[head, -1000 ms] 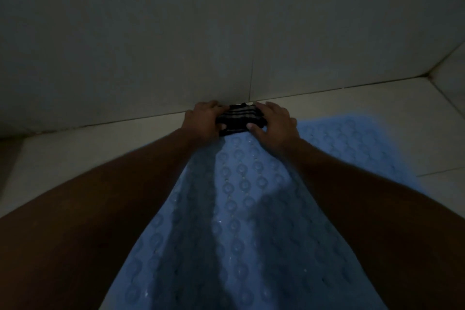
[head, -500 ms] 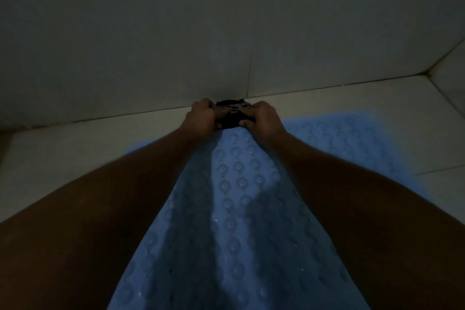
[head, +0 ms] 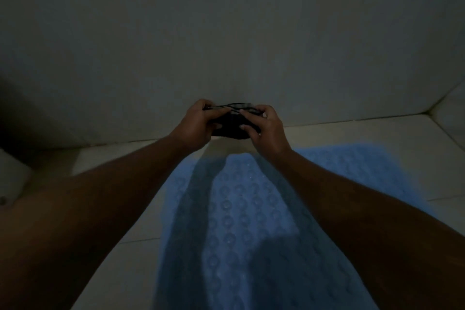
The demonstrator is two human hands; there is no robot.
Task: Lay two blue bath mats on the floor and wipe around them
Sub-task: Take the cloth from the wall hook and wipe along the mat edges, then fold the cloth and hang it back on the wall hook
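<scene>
Both hands, left hand [head: 198,121] and right hand [head: 264,126], are gripping a dark striped soft cloth [head: 230,122] above the light-blue bumpy rubber bath mat [head: 239,221]. The cloth is looking limp and light; bunching it by the edges is probably best.

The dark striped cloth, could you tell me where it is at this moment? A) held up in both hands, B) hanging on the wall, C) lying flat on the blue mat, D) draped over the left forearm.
A: the dark striped cloth is bunched between the left hand and the right hand, raised in front of the wall, beyond the far edge of the blue mat.
</scene>
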